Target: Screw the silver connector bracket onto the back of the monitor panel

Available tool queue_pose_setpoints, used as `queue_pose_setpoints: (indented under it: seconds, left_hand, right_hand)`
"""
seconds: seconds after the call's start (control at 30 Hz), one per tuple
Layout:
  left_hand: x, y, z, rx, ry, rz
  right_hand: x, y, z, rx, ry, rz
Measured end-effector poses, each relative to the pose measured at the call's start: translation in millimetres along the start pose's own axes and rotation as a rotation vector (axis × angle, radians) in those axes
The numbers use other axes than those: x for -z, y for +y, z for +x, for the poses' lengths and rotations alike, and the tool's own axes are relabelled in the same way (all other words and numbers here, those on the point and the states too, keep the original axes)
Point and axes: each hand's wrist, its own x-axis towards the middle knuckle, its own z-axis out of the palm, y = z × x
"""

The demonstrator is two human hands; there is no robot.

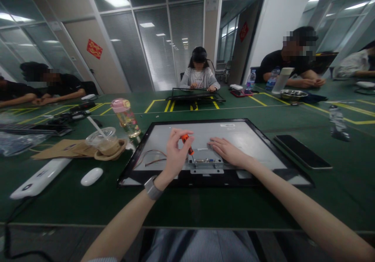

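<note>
My left hand grips an orange-handled screwdriver, its shaft pointing down at a metal bracket with connector ports. That bracket sits at the near edge of a flat display panel, which lies back side up in a black frame. Fingers stretched out, my right hand lies flat on the panel beside the bracket and holds nothing. Thin wires run across the panel to the left of the bracket. Whether the screwdriver tip sits in a screw is too small to tell.
Left of the panel are an iced drink cup, a pink-lidded bottle, a white mouse and a white power strip. A black phone lies to the right. Across the green table, a person handles another frame.
</note>
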Motion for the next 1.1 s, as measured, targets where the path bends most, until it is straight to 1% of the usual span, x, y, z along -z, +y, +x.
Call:
queue_pose_setpoints:
  seconds: [0.2,0.27,0.4,0.57,0.63,0.7,0.8,0.87,1.1]
  left_hand:
    - [1.4,5.3,-1.0,0.028,-0.154,-0.11]
    - [0.9,4.8,-0.6,0.005,-0.149,-0.086]
    - [-0.1,2.7,0.0,-0.031,-0.086,-0.042]
    - [1.2,0.3,0.0,0.059,-0.125,-0.14]
    - [2.0,-1.4,0.4,0.081,-0.138,-0.143]
    - [2.4,-2.8,0.8,0.059,-0.13,-0.114]
    - [2.3,-2.1,0.6,-0.016,-0.08,-0.067]
    - [2.0,0.0,-0.2,-0.024,-0.07,-0.068]
    - [1.9,2.0,-1.9,0.089,-0.141,-0.206]
  right_hand:
    - [1.8,-2.2,0.3,-0.021,-0.03,-0.014]
    - [1.7,-2.3,0.2,-0.018,-0.026,-0.004]
    - [0.1,-1.2,-0.2,-0.017,-0.015,0.007]
    - [0.5,-1.2,0.5,-0.018,-0.015,-0.004]
    - [0.8,-1.6,0.6,-0.018,-0.019,-0.012]
    - [0.5,-1.5,0.6,-0.019,-0.02,-0.015]
    - [-0.5,-0.7,0.4,-0.016,-0.014,-0.007]
    - [-0.4,-0.4,0.1,-0.011,-0.012,0.0]
    - [2.6,-2.3,-0.9,-0.023,-0.014,0.007]
